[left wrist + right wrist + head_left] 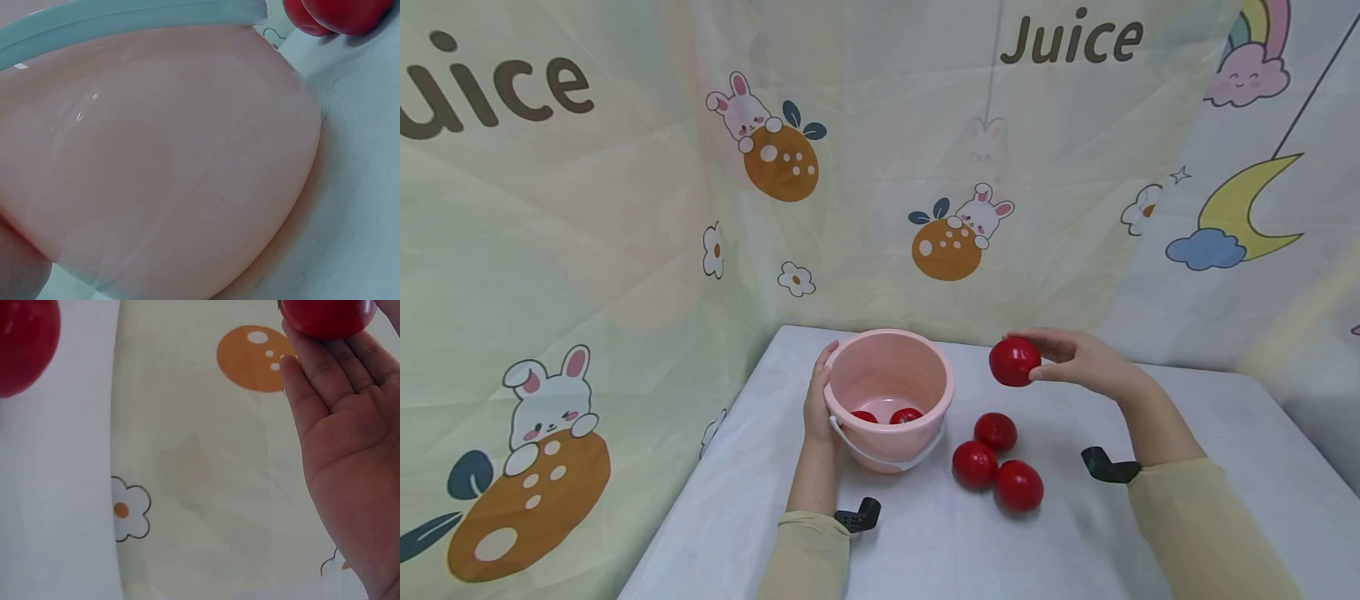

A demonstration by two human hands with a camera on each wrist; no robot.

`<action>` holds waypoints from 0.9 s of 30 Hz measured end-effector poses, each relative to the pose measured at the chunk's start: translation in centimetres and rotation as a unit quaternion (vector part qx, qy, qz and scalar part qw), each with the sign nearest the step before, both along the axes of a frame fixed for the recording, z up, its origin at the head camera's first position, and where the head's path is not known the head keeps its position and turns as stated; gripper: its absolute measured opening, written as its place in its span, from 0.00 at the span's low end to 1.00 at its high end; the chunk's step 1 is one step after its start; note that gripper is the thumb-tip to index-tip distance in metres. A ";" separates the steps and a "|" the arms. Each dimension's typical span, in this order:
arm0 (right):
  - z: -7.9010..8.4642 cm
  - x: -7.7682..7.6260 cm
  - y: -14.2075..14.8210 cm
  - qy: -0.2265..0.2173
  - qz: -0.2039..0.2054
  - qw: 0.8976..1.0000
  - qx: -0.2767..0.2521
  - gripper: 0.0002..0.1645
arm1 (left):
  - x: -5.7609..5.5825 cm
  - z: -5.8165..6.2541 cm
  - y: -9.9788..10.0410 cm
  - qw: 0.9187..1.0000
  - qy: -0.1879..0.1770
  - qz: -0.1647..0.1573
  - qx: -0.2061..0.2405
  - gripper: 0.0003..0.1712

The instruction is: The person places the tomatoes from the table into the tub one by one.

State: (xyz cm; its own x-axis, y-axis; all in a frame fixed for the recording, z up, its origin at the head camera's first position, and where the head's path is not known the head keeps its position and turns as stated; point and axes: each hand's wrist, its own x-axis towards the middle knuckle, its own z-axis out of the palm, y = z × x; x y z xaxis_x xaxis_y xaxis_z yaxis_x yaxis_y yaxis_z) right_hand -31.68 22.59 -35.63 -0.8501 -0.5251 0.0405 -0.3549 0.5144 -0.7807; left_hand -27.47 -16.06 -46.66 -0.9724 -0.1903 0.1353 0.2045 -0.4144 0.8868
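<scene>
A pink bucket (887, 450) with a white handle stands on the table, and two red tomatoes (906, 415) show inside it. My left hand (817, 400) rests along the bucket's left outer wall, its fingers reaching up to the rim. In the left wrist view the bucket wall (162, 150) fills most of the picture. To the right of the bucket and above the table, my right hand (1078, 360) pinches another tomato (1014, 362) between thumb and fingers. Three more tomatoes (975, 465) lie together on the table, between the bucket and my right forearm.
A white cloth covers the table (925, 550). Behind it and on the left hangs a printed curtain (865, 200) with rabbits, oranges and flowers. A black wrist mount (1108, 467) sits on the right wrist, and another (860, 515) on the left.
</scene>
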 end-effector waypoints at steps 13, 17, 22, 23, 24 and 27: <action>1.2 -2.8 -4.3 -0.027 0.005 1.000 0.010 0.40 | 0.1 -0.1 -0.3 1.000 -0.018 0.009 -0.004 0.24; 1.4 -3.5 -5.4 -0.033 0.013 0.999 0.009 0.39 | 0.0 -0.2 -0.3 1.000 -0.008 0.004 0.003 0.24; 2.1 -4.0 -6.8 -0.038 0.027 0.999 0.017 0.38 | 0.0 -0.1 -0.2 1.000 -0.004 0.001 -0.008 0.25; 2.2 -4.0 -7.1 -0.037 0.030 0.999 0.022 0.37 | 0.0 -0.1 -0.2 1.000 -0.005 0.001 -0.010 0.25; 2.3 -4.1 -7.5 -0.038 0.032 0.998 0.027 0.37 | 0.0 -0.1 -0.2 1.000 -0.006 0.001 -0.010 0.25; 2.5 -4.5 -8.5 -0.043 0.039 0.998 0.039 0.37 | 0.1 0.0 -0.1 1.000 -0.005 -0.004 -0.002 0.25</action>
